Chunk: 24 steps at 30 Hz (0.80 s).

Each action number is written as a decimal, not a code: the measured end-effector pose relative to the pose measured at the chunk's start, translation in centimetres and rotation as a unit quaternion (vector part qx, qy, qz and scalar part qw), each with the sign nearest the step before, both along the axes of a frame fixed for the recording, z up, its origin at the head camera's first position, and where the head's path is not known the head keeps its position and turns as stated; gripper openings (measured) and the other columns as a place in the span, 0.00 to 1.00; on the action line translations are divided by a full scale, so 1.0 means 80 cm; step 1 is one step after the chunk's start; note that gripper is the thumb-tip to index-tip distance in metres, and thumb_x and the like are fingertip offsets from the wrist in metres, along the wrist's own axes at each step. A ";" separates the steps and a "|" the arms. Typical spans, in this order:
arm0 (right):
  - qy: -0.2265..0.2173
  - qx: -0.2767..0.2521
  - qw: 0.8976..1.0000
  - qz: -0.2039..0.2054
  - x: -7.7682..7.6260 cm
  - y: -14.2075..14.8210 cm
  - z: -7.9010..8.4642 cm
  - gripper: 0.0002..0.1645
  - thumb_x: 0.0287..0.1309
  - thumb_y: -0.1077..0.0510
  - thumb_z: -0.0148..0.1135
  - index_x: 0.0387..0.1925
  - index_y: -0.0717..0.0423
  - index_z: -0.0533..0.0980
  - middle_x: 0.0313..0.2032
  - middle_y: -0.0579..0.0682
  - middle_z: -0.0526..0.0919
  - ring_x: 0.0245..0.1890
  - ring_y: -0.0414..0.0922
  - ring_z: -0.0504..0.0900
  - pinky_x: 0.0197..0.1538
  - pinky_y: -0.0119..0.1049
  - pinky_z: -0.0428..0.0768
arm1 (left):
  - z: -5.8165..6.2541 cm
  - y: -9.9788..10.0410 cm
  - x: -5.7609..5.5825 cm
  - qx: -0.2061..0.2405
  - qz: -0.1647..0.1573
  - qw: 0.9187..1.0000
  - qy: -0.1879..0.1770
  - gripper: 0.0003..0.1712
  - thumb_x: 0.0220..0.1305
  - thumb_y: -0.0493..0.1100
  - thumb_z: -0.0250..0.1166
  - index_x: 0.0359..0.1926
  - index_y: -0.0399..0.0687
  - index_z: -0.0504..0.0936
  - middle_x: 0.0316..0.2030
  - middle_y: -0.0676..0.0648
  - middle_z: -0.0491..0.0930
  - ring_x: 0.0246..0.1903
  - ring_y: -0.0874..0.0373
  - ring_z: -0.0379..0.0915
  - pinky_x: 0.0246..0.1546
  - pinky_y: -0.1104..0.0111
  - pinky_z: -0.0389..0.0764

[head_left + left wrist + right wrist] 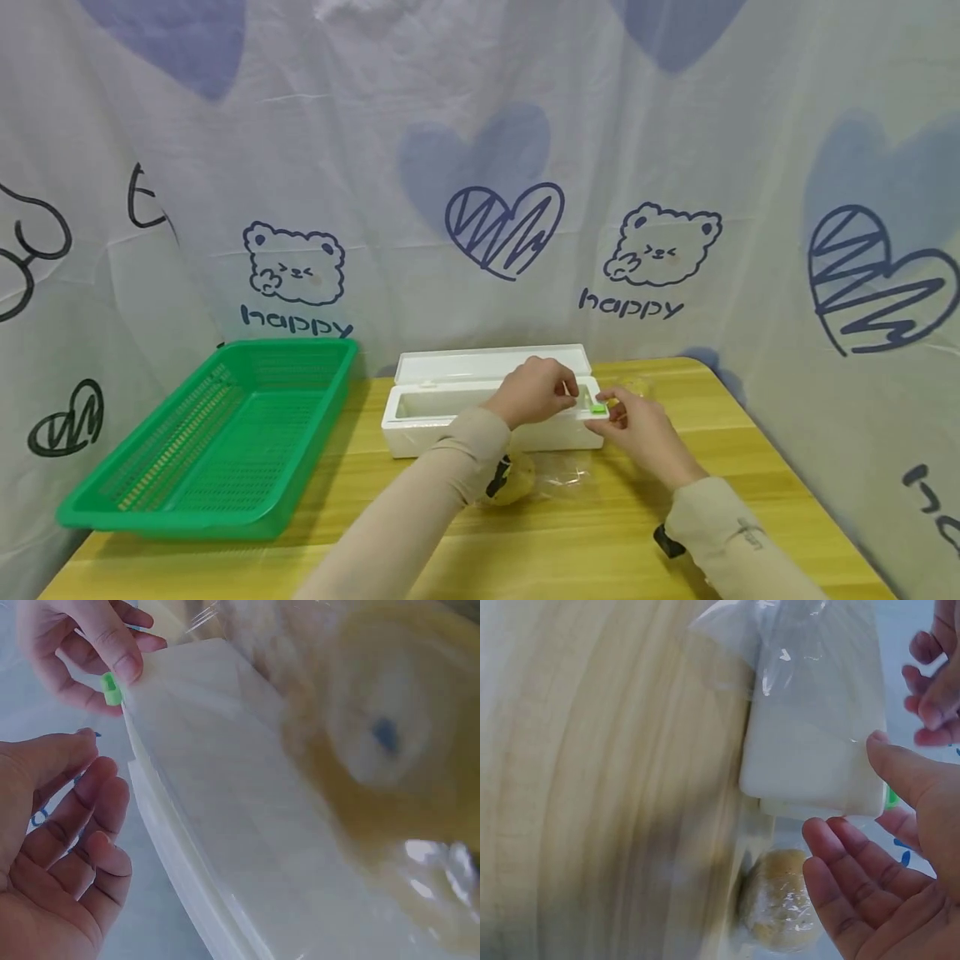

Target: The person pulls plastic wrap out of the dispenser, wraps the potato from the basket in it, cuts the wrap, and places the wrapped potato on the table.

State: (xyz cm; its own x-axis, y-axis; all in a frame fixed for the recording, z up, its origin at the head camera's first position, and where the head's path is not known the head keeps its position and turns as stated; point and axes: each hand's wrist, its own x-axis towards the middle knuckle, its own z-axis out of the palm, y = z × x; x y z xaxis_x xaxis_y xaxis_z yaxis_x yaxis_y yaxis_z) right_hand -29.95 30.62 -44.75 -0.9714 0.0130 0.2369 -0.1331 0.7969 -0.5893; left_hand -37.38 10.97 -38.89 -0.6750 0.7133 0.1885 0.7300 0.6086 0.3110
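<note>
A long white cling film box [491,433] stands on the table with its lid [487,364] tipped back. A green slide cutter [597,409] sits at its right end. My left hand [536,390] hovers over that end, fingers loosely curled; I see nothing held in it. My right hand [637,429] grips the box's right corner between thumb and forefinger, beside the cutter; its other fingers [840,862] hang free. Clear film [566,475] spreads before the box, by a round yellowish item [513,482] partly hidden by my left sleeve.
A film-wrapped, round yellowish item [780,900] lies off the box's right end. To the left stands a large green plastic basket [315,433] on the wood-grain table [750,467]. Behind hangs a white curtain [375,167] printed with hearts and bears.
</note>
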 end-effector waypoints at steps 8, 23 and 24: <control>0.012 -0.017 1.000 0.004 -0.003 0.002 -0.004 0.24 0.67 0.52 0.76 0.58 0.57 0.79 0.38 0.53 0.86 0.41 0.49 0.88 0.47 0.47 0.89 | -0.002 0.030 0.000 -0.016 0.016 1.000 -0.009 0.05 0.70 0.46 0.74 0.43 0.53 0.95 0.38 0.54 0.92 0.32 0.64 0.81 0.35 0.72 0.82; 0.015 -0.031 0.999 0.007 -0.002 0.002 -0.007 0.19 0.66 0.53 0.76 0.52 0.59 0.83 0.41 0.55 0.91 0.41 0.50 0.90 0.47 0.47 0.90 | -0.015 0.040 0.003 -0.040 0.035 0.999 0.000 0.04 0.69 0.49 0.76 0.40 0.58 0.95 0.41 0.57 0.92 0.36 0.61 0.85 0.38 0.68 0.86; 0.015 -0.032 0.999 0.006 -0.002 0.002 -0.007 0.19 0.66 0.54 0.76 0.52 0.60 0.83 0.41 0.55 0.91 0.41 0.49 0.89 0.47 0.47 0.90 | -0.015 0.040 0.003 -0.039 0.032 0.999 0.000 0.04 0.70 0.49 0.76 0.40 0.58 0.95 0.41 0.57 0.92 0.36 0.61 0.84 0.38 0.68 0.85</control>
State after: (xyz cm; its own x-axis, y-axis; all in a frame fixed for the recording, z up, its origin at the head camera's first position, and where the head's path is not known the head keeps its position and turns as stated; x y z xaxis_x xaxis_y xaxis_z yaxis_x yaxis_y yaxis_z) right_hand -30.08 30.78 -45.30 -0.9641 0.0176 0.2648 -0.1603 0.7566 -0.6339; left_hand -37.14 14.14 -40.06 -0.7196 0.6815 0.1333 0.6889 0.6765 0.2603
